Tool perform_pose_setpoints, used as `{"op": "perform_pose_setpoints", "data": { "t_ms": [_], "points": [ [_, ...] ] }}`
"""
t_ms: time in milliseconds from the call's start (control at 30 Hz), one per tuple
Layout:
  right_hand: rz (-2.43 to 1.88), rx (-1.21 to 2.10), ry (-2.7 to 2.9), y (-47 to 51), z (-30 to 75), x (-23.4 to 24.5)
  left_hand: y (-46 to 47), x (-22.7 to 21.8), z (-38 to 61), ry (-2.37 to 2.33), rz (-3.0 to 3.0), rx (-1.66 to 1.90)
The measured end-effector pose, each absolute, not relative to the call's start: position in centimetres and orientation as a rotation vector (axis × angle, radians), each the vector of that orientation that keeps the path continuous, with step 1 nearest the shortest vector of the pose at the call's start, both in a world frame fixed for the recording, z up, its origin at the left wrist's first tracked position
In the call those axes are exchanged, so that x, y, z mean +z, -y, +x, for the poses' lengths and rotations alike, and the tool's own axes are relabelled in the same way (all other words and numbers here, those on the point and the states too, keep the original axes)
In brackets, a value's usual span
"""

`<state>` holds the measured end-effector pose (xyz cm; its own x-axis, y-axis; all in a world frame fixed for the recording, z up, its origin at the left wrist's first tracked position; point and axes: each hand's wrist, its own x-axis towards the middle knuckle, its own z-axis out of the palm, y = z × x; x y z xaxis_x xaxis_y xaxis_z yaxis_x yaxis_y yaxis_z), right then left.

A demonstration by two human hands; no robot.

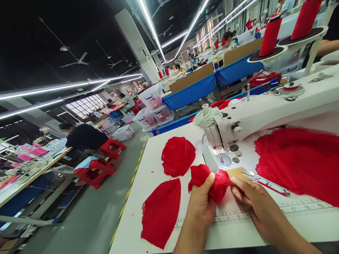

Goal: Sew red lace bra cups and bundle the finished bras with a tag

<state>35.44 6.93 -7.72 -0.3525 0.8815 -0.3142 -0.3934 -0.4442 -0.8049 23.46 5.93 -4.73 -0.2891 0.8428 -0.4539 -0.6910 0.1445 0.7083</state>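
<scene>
The left hand (pixel 202 201) has its grip clamped on a bunched red cloth (pixel 221 187), with the thumb pressing from above. The fingertips of the right hand (pixel 250 197) are touching the right edge of this cloth, but they are partly hidden, so I cannot tell if that grip is clamped too. The cloth is raised over the desk (pixel 148 165), on the near side of the sewing machine (pixel 265 116), close to its needle end.

To handle it well, I would advise to keep the left thumb firm but not crushing, and to work the edge little by little with the right fingertips. The fabric looks thin, so a strong pull could stretch it, in my judgement.

Care is also needed with the scissors (pixel 267 182), lying in front of the sewing machine and near the right hand. A flat round red piece (pixel 178 156) and a pointed red piece (pixel 161 213) lie to the left of the sewing machine, the pointed one nearer to the person.
</scene>
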Motion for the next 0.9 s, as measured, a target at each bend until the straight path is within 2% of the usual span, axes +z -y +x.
{"op": "perform_pose_setpoints", "data": {
  "t_ms": [333,567,767,900],
  "points": [
    [-0.877,1.947,0.888,-7.0,35.1,-7.8,-6.1,-4.8,23.9,-1.149,0.222,1.575],
    [-0.92,1.784,0.93,-6.5,34.2,-8.6,-6.6,-4.7,24.2,-1.121,0.097,1.709],
    [-0.902,1.934,0.879,-6.4,34.7,-8.5,-6.4,-4.9,24.0,-1.138,0.128,1.691],
    [-0.969,1.91,0.839,-6.7,34.3,-7.8,-6.2,-5.1,24.0,-1.134,0.165,1.668]
  ]
}}
